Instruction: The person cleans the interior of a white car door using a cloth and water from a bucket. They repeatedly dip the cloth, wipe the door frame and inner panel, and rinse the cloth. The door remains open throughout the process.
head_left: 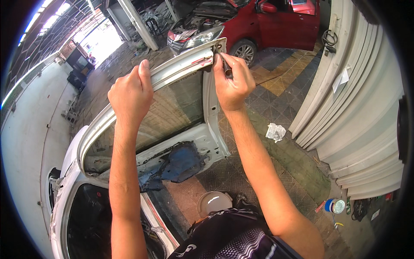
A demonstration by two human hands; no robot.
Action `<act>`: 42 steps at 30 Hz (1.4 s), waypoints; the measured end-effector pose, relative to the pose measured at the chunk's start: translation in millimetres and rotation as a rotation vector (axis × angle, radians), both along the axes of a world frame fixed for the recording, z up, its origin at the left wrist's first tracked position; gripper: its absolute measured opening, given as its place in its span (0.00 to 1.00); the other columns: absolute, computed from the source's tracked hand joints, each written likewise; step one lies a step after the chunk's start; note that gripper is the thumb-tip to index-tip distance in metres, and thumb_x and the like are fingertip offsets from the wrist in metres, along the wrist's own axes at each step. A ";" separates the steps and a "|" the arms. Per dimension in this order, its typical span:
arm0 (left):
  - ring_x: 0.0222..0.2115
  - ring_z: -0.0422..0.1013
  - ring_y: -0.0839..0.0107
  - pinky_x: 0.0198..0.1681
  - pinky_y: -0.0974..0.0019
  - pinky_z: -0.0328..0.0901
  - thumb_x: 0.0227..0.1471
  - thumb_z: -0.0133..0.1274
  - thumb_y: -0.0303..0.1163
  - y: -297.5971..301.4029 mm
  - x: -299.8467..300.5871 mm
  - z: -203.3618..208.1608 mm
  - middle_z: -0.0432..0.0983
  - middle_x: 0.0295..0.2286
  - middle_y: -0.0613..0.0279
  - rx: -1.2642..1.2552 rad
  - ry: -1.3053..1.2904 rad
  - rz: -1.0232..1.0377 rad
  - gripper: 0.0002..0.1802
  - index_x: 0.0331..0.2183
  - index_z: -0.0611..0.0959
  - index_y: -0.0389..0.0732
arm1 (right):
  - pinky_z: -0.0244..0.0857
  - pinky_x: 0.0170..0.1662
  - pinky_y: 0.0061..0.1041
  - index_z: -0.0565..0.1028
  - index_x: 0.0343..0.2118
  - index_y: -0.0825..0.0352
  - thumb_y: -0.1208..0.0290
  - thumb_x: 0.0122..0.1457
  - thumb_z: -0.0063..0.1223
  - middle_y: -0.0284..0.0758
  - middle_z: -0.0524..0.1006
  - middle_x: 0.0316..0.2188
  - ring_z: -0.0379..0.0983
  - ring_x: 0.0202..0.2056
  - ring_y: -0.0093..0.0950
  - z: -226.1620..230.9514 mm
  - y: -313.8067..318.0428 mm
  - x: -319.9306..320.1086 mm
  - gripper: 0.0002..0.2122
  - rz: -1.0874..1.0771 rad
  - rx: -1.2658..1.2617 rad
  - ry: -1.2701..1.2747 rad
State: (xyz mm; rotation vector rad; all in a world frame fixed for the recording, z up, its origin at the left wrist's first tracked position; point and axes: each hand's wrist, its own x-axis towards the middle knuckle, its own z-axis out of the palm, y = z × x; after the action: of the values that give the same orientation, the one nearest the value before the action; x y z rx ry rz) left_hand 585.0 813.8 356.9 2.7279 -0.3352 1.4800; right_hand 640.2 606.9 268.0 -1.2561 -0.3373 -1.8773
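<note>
An open white car door (210, 142) stands before me, its window frame (181, 67) arching up to a top corner. My left hand (131, 93) grips the upper edge of that frame. At the corner, my right hand (233, 82) pinches a dark rubber strip (226, 67) that hangs off the frame. The inner door panel is stripped, and blue sheeting (181, 164) covers its lower part. The window glass (168, 112) is up.
The white car body (69, 190) is at lower left. A red car (258, 26) with raised bonnet sits behind. A folded shutter (358, 112) fills the right. On the tiled floor lie a crumpled rag (275, 131), a blue tape roll (331, 205) and a pale bucket (214, 203).
</note>
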 end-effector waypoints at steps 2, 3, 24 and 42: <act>0.18 0.73 0.47 0.24 0.50 0.65 0.67 0.43 0.47 -0.7 0.0 -0.1 0.72 0.13 0.51 0.005 -0.005 0.011 0.27 0.22 0.81 0.43 | 0.69 0.27 0.23 0.81 0.34 0.72 0.83 0.53 0.66 0.38 0.81 0.28 0.77 0.26 0.26 0.5 0.4 -3.2 0.06 0.042 0.016 0.018; 0.18 0.73 0.47 0.23 0.50 0.65 0.67 0.42 0.46 -2.3 -1.6 1.1 0.72 0.13 0.51 0.002 -0.004 0.012 0.27 0.21 0.81 0.43 | 0.69 0.27 0.23 0.81 0.34 0.72 0.83 0.53 0.66 0.38 0.81 0.28 0.77 0.26 0.27 2.9 -1.7 -2.8 0.07 0.024 -0.006 0.020; 0.15 0.70 0.50 0.21 0.53 0.62 0.67 0.43 0.46 -3.5 -0.4 -0.7 0.70 0.12 0.54 0.003 -0.016 0.014 0.27 0.20 0.79 0.44 | 0.71 0.27 0.26 0.79 0.32 0.70 0.83 0.48 0.69 0.37 0.80 0.26 0.77 0.25 0.30 2.9 -5.9 -0.2 0.10 0.023 -0.001 0.007; 0.16 0.70 0.49 0.22 0.53 0.63 0.68 0.42 0.45 -6.6 -4.0 1.1 0.70 0.12 0.53 -0.010 -0.027 0.009 0.27 0.20 0.79 0.44 | 0.70 0.27 0.26 0.80 0.32 0.70 0.84 0.47 0.69 0.37 0.79 0.25 0.76 0.24 0.31 -2.9 -7.4 4.7 0.10 0.007 -0.037 -0.050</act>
State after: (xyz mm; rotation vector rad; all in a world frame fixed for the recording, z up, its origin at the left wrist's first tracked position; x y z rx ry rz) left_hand 581.0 807.2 357.9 2.7072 -0.3159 1.5178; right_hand 645.0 599.5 265.0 -1.2324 -0.4038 -1.9072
